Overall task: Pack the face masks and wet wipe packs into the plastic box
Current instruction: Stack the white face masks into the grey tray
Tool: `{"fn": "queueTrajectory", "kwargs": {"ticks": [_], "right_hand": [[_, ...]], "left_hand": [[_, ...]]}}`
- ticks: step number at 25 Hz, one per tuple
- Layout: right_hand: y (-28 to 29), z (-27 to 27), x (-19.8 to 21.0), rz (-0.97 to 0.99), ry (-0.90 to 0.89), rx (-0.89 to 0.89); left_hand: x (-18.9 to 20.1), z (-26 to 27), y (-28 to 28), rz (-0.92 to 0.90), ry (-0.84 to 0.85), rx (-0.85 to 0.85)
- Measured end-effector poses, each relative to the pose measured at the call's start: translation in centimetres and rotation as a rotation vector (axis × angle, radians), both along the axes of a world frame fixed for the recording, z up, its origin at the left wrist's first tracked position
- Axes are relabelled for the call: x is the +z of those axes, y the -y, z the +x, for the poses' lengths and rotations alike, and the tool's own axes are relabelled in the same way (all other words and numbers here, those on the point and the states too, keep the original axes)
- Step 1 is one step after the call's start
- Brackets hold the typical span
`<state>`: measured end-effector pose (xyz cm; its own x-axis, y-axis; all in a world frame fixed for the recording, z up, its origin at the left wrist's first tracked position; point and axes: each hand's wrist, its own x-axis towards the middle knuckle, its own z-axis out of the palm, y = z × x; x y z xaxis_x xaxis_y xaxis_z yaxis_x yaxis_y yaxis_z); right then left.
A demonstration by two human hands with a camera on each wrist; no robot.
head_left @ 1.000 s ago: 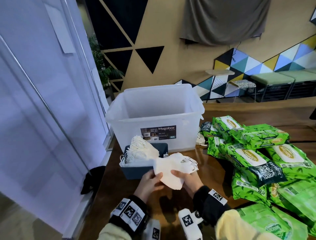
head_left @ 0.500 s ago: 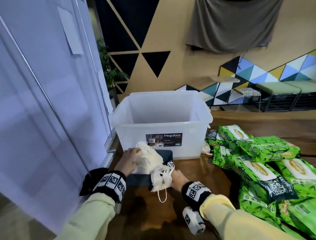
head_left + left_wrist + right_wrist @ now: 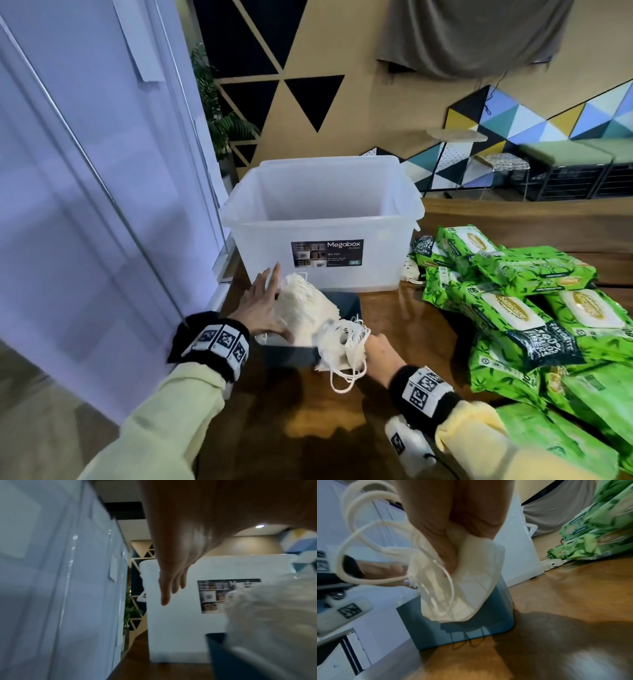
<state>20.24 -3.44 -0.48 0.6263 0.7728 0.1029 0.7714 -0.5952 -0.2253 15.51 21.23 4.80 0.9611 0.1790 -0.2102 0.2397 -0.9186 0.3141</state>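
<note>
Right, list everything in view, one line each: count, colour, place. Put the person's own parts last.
plastic box: one, clear white, open, far end of the table, nothing visible inside
small bin: one, dark blue-grey, in front of the plastic box
stack of face masks: one stack, cream, standing in the small bin
bunch of face masks: one bunch, cream, at the bin's near right corner, ear loops dangling
wet wipe packs: a pile, count unclear, green, right side of the table
table: one, brown wood
potted plant: one, green, behind the box at left
left hand: fingers straight, against the stack's left side
right hand: grips the bunch of face masks
</note>
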Motion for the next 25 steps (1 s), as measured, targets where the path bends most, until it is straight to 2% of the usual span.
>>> {"fn": "queueTrajectory", "kwargs": {"ticks": [3, 5, 8, 10, 12, 14, 15, 16, 18, 20, 23, 24, 25], "right_hand": [[3.7, -3.8, 0.6, -0.04, 0.034, -0.047], [5.8, -5.8, -0.7, 0.082, 0.066, -0.053], [7.7, -8.2, -1.7, 0.213, -0.147, -0.176], [9.4, -8.8, -4.7, 0.122, -0.23, -0.228], [11.5, -8.2, -9.5, 0.113, -0.099, -0.323], [11.6, -9.2, -12.0, 0.06, -0.3, -0.25], [12.0, -9.6, -10.8, 0.038, -0.449, -0.213], [11.6, -9.8, -8.6, 0.033, -0.565, -0.243], [10.6, -10.0, -3.6, 0.16, -0.299, -0.217], [9.8, -10.5, -0.3, 0.176, -0.273, -0.18], [10.4, -10.3, -0.5, 0.19, -0.249, -0.182], [11.3, -10.1, -1.6, 0.262, -0.27, -0.205], [11.0, -9.8, -2.8, 0.306, -0.216, -0.226]], "left_hand": [[0.3, -1.6, -0.8, -0.258, -0.058, 0.033], [-0.2, -2.2, -0.2, -0.315, -0.209, -0.044], [-1.3, -2.9, 2.0, -0.312, -0.369, -0.175], [-1.5, -2.9, 3.5, -0.318, -0.37, -0.219], [-1.2, -2.8, 4.9, -0.314, -0.345, -0.266], [-0.9, -3.1, 6.6, -0.301, -0.333, -0.312], [-0.9, -3.7, 7.4, -0.249, -0.328, -0.355], [-1.0, -4.5, 8.4, -0.125, -0.314, -0.394], [-1.6, -6.4, 10.1, 0.135, -0.267, -0.457], [-2.1, -7.9, 11.4, 0.254, -0.184, -0.445], [-2.4, -8.5, 12.3, 0.253, -0.06, -0.361], [-2.4, -8.6, 12.4, 0.226, -0.049, -0.328], [-2.5, -8.6, 12.4, 0.209, -0.043, -0.307]]}}
